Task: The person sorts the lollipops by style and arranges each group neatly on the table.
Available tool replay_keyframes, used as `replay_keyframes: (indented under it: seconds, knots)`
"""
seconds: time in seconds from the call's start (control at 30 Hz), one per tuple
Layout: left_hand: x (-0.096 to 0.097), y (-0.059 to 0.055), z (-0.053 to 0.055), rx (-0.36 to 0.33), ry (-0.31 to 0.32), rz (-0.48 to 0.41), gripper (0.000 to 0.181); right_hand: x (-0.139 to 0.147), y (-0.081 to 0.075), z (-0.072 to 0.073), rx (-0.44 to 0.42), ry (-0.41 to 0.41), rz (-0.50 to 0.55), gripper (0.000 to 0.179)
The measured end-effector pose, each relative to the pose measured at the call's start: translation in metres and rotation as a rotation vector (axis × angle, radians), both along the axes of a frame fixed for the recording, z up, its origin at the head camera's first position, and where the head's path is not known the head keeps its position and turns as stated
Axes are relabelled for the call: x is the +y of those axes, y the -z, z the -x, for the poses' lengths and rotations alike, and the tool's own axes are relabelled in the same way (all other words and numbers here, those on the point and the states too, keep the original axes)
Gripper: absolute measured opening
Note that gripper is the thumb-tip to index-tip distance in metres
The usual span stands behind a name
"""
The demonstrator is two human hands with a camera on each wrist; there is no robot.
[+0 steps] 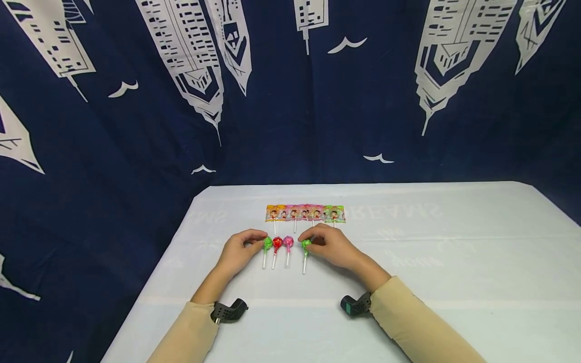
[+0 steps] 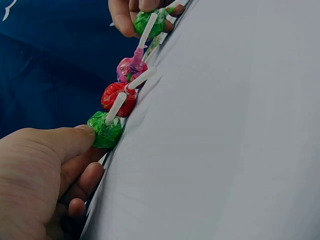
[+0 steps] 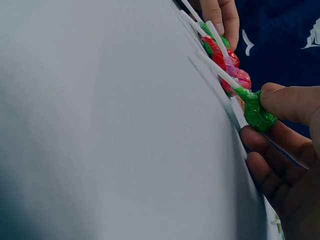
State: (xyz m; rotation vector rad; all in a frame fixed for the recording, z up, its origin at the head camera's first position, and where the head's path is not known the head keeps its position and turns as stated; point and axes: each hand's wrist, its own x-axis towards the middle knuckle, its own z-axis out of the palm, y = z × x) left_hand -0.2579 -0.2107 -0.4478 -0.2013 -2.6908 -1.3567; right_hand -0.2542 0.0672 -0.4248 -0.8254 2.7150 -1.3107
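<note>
Three lollipops stand side by side on the white table: a green lollipop (image 1: 268, 243) at the left, a red lollipop (image 1: 277, 243) and a pink lollipop (image 1: 288, 242). Their white sticks point toward the person. My left hand (image 1: 242, 250) pinches the left green lollipop by its wrapped head, thumb against it in the left wrist view. A second green lollipop (image 3: 259, 112) is pinched between thumb and fingers of my right hand (image 1: 333, 245). It sits a small gap to the right of the pink one.
Behind the hands lies a row of flat-wrapped lollipops (image 1: 297, 212) in orange, pink and green wrappers, sticks toward the person. A dark blue curtain (image 1: 290, 126) with white building prints hangs past the far edge of the white table (image 1: 454, 282). Black cameras (image 1: 230, 310) sit on both wrists.
</note>
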Motion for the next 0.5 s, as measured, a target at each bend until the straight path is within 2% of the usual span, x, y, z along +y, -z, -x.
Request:
replay_keyframes:
  seconds: [0.5]
  knots:
    - [-0.001, -0.001, -0.001, -0.001, 0.008, -0.004, 0.018, -0.02, 0.006, 0.006, 0.033, 0.081, -0.015, 0.017]
